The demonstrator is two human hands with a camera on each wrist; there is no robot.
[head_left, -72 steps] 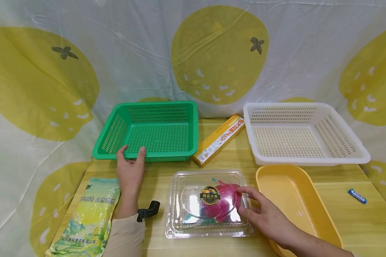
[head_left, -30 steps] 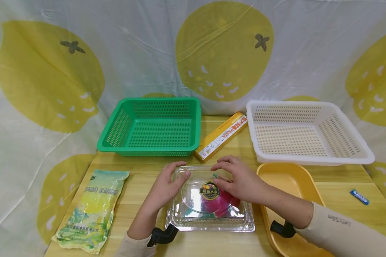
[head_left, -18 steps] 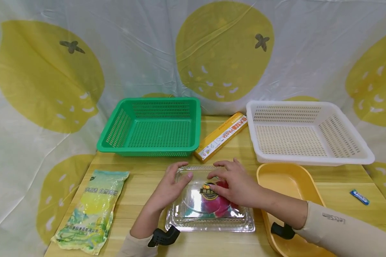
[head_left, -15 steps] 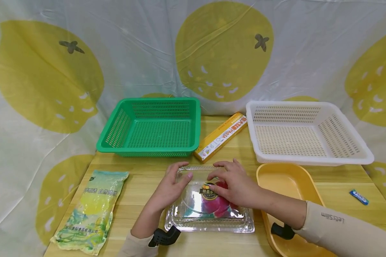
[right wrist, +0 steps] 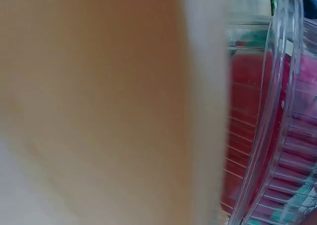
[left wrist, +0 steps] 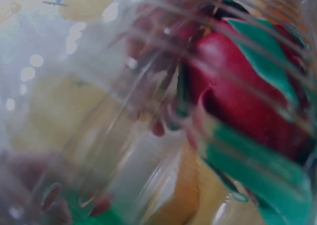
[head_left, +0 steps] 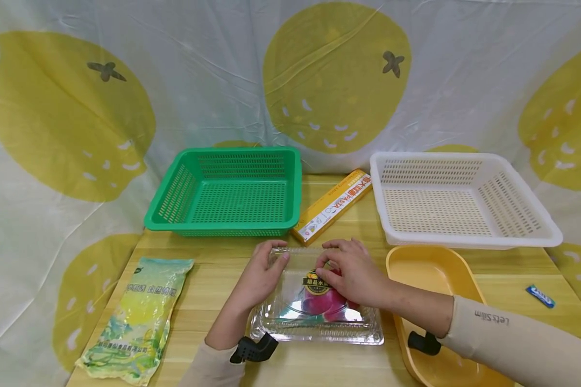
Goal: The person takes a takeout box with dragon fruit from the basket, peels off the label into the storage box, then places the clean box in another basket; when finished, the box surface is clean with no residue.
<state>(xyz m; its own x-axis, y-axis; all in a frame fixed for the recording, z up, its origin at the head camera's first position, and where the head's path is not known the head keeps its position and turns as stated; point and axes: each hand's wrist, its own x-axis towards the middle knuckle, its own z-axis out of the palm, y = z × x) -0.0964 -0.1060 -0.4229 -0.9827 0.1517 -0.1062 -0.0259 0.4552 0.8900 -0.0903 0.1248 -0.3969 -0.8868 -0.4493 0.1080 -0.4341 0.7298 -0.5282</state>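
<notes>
A clear plastic clamshell box [head_left: 290, 328] with a round black-and-gold label [head_left: 314, 282] lies in front of me in the head view. Inside is a magenta dragon fruit [head_left: 325, 306] with green tips. At the box's far left corner my left hand [head_left: 256, 279] holds the edge, thumb on the lid side and fingers over the far rim. My right hand [head_left: 358, 277] covers the far right part, its bent fingers at the rim and its thumb near the label. Through the plastic, the left wrist view shows the fruit [left wrist: 228, 76] close up and blurred fingertips.
Behind stand a green basket [head_left: 150, 220] and a white basket [head_left: 469, 240], with a pasta box [head_left: 331, 207] between them. An orange tray [head_left: 418, 258] sits under my right forearm. A green-yellow food bag [head_left: 135, 317] lies left, a small blue packet [head_left: 540, 296] right.
My left hand came from the green basket to the box's far left corner, and my right hand moved from its right side to the far rim. Just now the box's near edge has shifted slightly away.
</notes>
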